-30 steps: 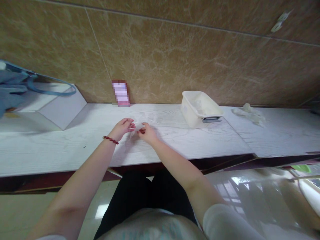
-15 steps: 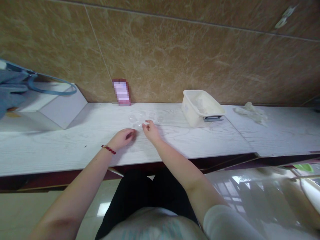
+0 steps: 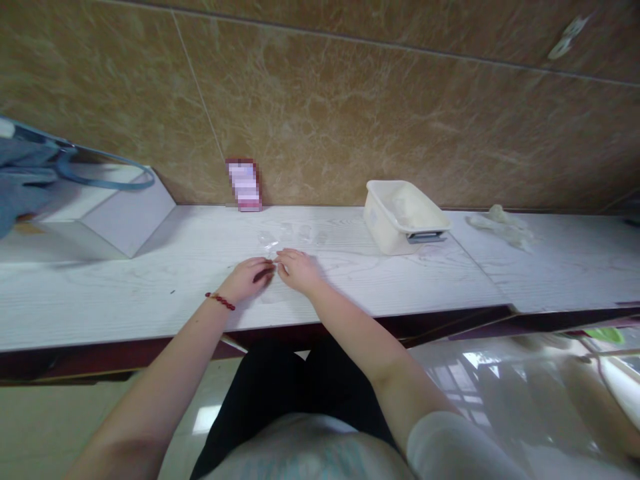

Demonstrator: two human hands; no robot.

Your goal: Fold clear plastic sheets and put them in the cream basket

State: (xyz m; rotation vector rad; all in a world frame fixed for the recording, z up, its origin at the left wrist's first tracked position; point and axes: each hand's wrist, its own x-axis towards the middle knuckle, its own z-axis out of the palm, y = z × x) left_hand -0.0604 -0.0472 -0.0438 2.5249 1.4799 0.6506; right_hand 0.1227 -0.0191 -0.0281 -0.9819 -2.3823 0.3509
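My left hand [image 3: 247, 279], with a red bead bracelet at the wrist, rests low over the white wood-grain table [image 3: 320, 280]. Its fingers are curled and the fingertips pressed together. My right hand [image 3: 297, 268] meets it from the right, thumb and fingers drawn together, so the two sets of fingertips nearly touch. A bit of clear plastic [image 3: 271, 253] shows at the fingertips; what exactly they pinch is too small and see-through to tell. Just beyond, several small clear plastic pieces [image 3: 305, 233] lie in an arc.
A cream plastic bin [image 3: 387, 230] with a grey handle stands to the right. Farther right lies a crumpled translucent plastic piece [image 3: 505, 227]. A blurred-out phone-like object [image 3: 245, 187] leans on the wall. At left stands a white box [image 3: 125, 220] with blue cloth [image 3: 25, 173] on top.
My right hand has moved slightly left and nearer to me, bringing its fingertips to those of my left hand. My left hand has barely moved.
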